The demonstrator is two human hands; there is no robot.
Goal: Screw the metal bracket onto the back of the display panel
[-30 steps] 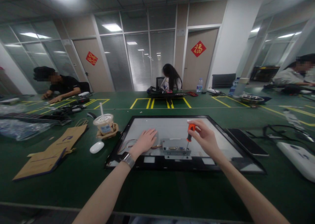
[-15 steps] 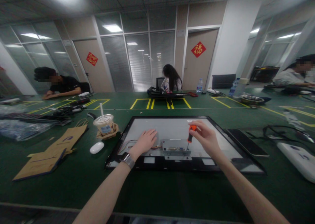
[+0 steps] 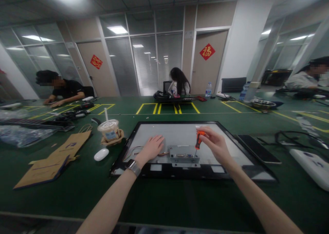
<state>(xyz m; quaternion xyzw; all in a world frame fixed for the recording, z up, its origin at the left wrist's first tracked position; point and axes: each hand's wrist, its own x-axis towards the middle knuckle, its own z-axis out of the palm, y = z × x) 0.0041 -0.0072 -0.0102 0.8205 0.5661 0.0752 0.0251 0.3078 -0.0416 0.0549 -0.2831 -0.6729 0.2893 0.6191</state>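
Right of centre, the right hand [image 3: 215,144] grips a near-upright screwdriver [image 3: 199,139], tip down-left at the right end of the bracket [image 3: 181,151], below centre; the left hand [image 3: 153,147] lies flat on the panel [image 3: 177,131], farther left.

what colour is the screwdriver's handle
The screwdriver handle is orange with black parts; it shows best in the head view, in the right hand.

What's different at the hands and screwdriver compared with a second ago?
The right hand's fingers have shifted slightly, and the screwdriver handle shows a different face, so it seems to have turned; which way, I can't tell. Nothing was picked up or let go. Unchanged: left hand flat on the panel, screwdriver shaft at the metal bracket's right end.
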